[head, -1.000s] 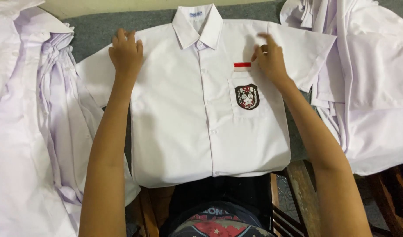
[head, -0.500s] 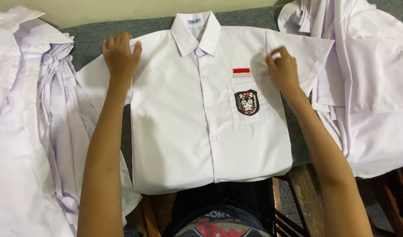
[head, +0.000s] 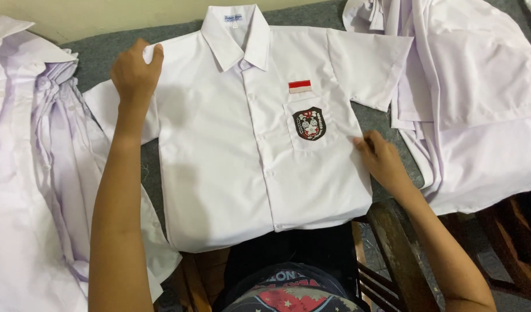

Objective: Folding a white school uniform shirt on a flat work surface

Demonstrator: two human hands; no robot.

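A white short-sleeved shirt point(head: 231, 162) lies face up and buttoned on a grey cloth surface point(head: 98, 55), collar away from me. A dark crest badge point(head: 309, 123) and a small red-and-white patch point(head: 300, 86) mark its chest pocket. My left hand point(head: 135, 69) grips the shirt's shoulder on the left side, fingers curled over the fabric edge. Lower down, my right hand point(head: 380, 156) pinches the shirt's right side edge beside the pocket.
A heap of white shirts point(head: 34, 173) lies at the left, another pile of white garments point(head: 479, 104) at the right. A dark wooden frame point(head: 395, 254) shows at the near edge, beside my lap in dark patterned clothing point(head: 294, 289).
My right hand has slid down from the shirt's upper right shoulder to its side edge by the pocket. My left hand stays on the left shoulder.
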